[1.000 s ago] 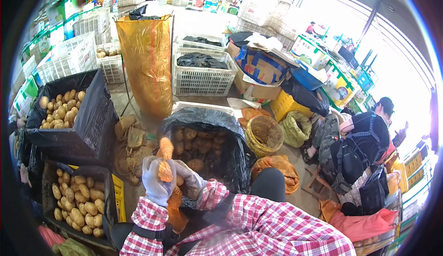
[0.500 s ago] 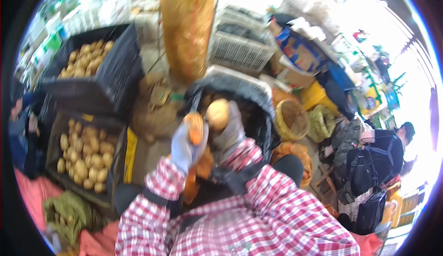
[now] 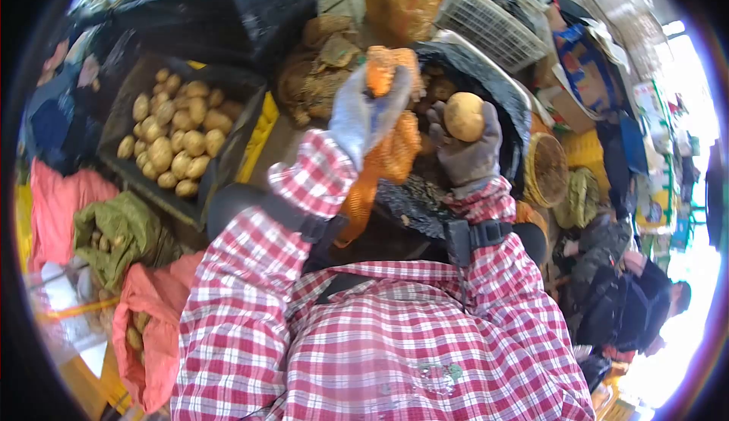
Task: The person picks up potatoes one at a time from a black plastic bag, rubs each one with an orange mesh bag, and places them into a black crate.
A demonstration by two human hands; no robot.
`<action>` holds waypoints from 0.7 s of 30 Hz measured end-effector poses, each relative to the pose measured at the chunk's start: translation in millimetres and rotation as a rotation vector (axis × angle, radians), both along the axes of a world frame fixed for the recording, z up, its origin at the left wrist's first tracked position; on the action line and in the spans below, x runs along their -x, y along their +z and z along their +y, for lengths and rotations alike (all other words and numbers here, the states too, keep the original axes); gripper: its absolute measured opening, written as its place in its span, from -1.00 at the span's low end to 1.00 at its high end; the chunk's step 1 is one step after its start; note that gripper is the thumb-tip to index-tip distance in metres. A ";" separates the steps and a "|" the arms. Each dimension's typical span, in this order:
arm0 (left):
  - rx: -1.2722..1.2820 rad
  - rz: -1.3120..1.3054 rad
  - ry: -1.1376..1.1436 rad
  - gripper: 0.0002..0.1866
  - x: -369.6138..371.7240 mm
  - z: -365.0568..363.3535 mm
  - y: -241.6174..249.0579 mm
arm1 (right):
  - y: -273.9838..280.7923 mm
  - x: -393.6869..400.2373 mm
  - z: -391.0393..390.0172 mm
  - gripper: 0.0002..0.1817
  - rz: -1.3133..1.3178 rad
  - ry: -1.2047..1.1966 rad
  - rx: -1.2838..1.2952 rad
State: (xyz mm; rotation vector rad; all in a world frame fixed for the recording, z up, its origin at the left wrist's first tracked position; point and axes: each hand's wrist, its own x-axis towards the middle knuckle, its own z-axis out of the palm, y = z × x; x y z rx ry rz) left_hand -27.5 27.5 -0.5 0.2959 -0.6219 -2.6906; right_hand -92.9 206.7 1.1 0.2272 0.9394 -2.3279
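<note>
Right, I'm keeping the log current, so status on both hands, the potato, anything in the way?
Left hand holding orange netting. Right hand holding potato over black-lined bin. Netting hanging between hands; potato unobstructed.

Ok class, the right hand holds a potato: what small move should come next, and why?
Perhaps carry the potato toward the nearer dark crate: it looks pale, like the heaped potatoes there, while those in the black-lined tub look darker. The right hand would do it, since the left hand grips orange mesh.
</note>
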 end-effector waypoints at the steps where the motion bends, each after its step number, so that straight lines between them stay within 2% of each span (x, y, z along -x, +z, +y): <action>1: -0.582 0.090 -0.092 -0.63 -3.0 -2.3 8.8 | -6.4 2.4 -0.3 -0.28 0.044 0.056 0.013; 2: -0.712 0.103 -0.129 -0.62 -2.0 -2.8 5.7 | -19.5 10.4 5.6 -0.28 0.040 0.217 0.152; 3: -0.844 0.122 -0.170 -0.60 0.5 -3.1 1.9 | -23.8 7.1 1.4 -0.26 0.043 0.218 0.115; 5: -0.652 -0.133 -0.139 -0.57 -5.7 9.2 27.4 | 3.4 -30.3 -28.0 -0.39 0.198 0.189 -0.010; 6: -0.047 -0.043 -0.032 -0.61 1.8 12.6 -1.3 | -9.6 -37.9 -28.4 -0.47 0.745 0.170 -0.391; 7: 0.491 -0.056 0.204 -0.64 9.5 15.8 -30.4 | -14.0 -40.3 -30.8 -0.51 0.980 0.163 -0.552; 8: -0.156 0.067 0.070 -0.67 10.1 11.6 -32.2 | -15.7 -43.8 -34.8 -0.55 1.204 0.120 -0.721; 11: 0.175 -0.111 0.100 -0.69 2.2 25.2 -22.7 | -5.7 -49.8 -44.5 -0.59 0.934 0.096 -0.545; 13: -0.270 0.026 -0.054 -0.67 -7.8 29.7 -10.2 | -3.0 -45.4 -50.3 -0.58 0.790 -0.039 -0.433; 15: 0.668 -0.071 0.053 -0.70 5.7 44.7 -84.2 | 12.5 -27.1 -52.7 -0.56 0.555 -0.086 -0.450; 16: 0.881 -0.052 0.130 -0.70 10.0 47.6 -99.5 | 1.0 -15.4 -49.7 -0.50 0.427 -0.054 -0.243; 17: 0.255 -0.077 -0.100 -0.70 -2.1 43.1 -48.2 | 5.4 -11.9 -48.7 -0.50 0.323 -0.067 -0.170; 18: -0.443 -0.192 -0.132 -0.70 -15.0 38.0 6.0 | 11.0 -9.7 -48.1 -0.50 0.224 -0.080 -0.096; 19: -0.589 0.056 -0.073 -0.77 -7.5 28.0 -4.7 | 17.4 -5.6 -46.4 -0.50 0.128 -0.092 -0.017; 20: -0.698 0.076 -0.122 -0.74 -5.7 7.8 -7.5 | 21.1 -3.3 -39.2 -0.47 0.051 0.022 -0.078; 21: -0.808 0.089 -0.169 -0.71 -4.2 -10.4 -9.7 | 20.6 -3.0 -33.6 -0.41 -0.017 0.094 0.045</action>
